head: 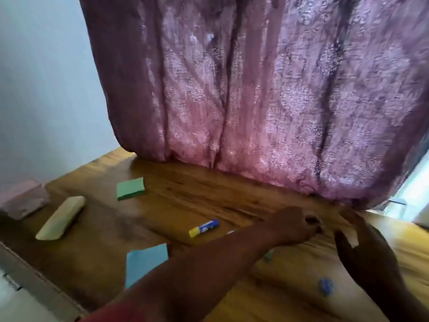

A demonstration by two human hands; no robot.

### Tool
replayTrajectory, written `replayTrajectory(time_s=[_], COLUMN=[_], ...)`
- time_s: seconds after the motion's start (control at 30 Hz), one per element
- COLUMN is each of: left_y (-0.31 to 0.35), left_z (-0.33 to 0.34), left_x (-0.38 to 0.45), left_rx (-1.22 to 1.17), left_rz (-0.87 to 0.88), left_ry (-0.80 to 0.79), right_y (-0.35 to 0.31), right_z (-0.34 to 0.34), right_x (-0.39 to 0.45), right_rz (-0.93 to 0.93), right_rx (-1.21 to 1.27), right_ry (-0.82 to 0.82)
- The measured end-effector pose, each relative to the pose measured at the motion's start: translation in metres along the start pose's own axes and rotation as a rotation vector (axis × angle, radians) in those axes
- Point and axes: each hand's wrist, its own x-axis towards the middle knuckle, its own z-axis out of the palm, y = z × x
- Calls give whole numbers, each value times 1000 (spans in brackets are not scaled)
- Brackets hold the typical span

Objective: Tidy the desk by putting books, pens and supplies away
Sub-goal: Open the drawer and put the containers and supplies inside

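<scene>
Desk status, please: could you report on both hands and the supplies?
Left hand reaching across, fingers curled on something small, unclear. Right hand open beside it. Glue stick, green pad, blue pad lie loose on desk. Nothing blocking.

Left hand stretched far forward, fingers curled under; right hand raised beside it, fingers straight.

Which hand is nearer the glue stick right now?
Left. The left hand reaches across the desk, just right of the glue stick. The right hand sits farther right, beyond the left hand.
</scene>
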Motion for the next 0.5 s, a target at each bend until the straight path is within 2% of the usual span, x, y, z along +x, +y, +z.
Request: replayTrajectory(time_s=[0.1, 0.2, 0.3, 0.37, 0.43, 0.5], left_y=[-65, -131, -199, -235, -263, -277], left_z=[-57, -105, -150, -173, -199, -222], left_x=[-59, -115, -175, -210, -241, -275], left_rx=[205, 293, 461, 535, 575, 491], left_rz=[18, 36, -92, -134, -149, -203], left_ry=[-51, -31, -53, -125, -177, -116], right_y=[-74, -129, -172, -208, -247, -271], right_z=[52, 106, 159, 178, 184, 194], right_x=[-23, -46, -77, -103, -127, -150], right_rz=[-137, -111, -255, -329, -328, -388], right_rx=[-135, -207, -336, -358, -262, -216], right_ry=[-62, -170, -269, -348, -328, -241])
